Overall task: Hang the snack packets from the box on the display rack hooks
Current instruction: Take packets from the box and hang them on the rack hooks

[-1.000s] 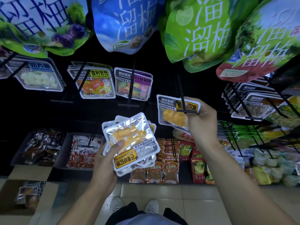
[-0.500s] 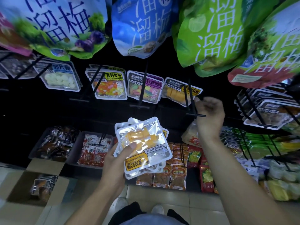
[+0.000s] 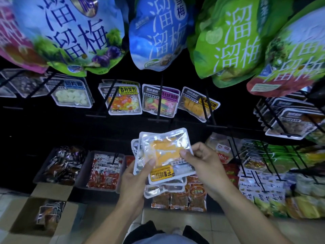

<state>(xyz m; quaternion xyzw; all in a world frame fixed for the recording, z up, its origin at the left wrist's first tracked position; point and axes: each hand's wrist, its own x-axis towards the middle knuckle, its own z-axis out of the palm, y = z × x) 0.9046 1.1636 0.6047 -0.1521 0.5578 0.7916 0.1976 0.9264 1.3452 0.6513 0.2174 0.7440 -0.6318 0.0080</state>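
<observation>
My left hand (image 3: 135, 175) grips a stack of clear snack packets (image 3: 165, 155) with yellow-orange sweets and yellow labels, held upside down at the centre of the view. My right hand (image 3: 202, 162) pinches the right edge of the top packet between thumb and fingers. A matching yellow packet (image 3: 197, 104) hangs on a black rack hook (image 3: 210, 110) above and to the right of my hands. The open cardboard box (image 3: 45, 213) with more packets stands on the floor at lower left.
Large plum snack bags (image 3: 158, 32) hang overhead across the top. Other packets hang on hooks left (image 3: 123, 99) and right (image 3: 290, 124) of the yellow one. Trays of red and brown snacks (image 3: 103, 171) fill the lower shelf. Tiled floor lies below.
My right hand left the hook, where the yellow packet now hangs, and came down to pinch the top packet of the stack in my left hand.
</observation>
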